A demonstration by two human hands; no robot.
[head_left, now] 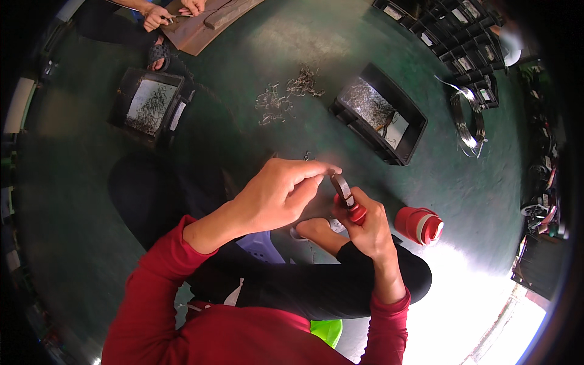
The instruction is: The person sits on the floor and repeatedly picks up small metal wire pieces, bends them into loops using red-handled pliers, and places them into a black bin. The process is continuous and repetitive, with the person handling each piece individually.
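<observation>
Clasping a red-handled tool (346, 196) in the right hand (372, 228), left hand (272, 193) at its tip, left grip unclear

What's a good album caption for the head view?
Right hand grips a red-handled tool beside the left hand; metal pieces lie on the green floor.

Left hand (280, 193) out front, back of it up, wrist nearly straight! Index finger (313, 167) stretched toward right hand (372, 226), thumb (304, 193) tucked just beneath, rest curled out of sight. Left forearm (213, 233) slants in from lower left, elbow well bent. And right hand? Nearer body, curled in full grip, right forearm (389, 277) rising steeply behind it. Hands close together, wrists bare.
</observation>
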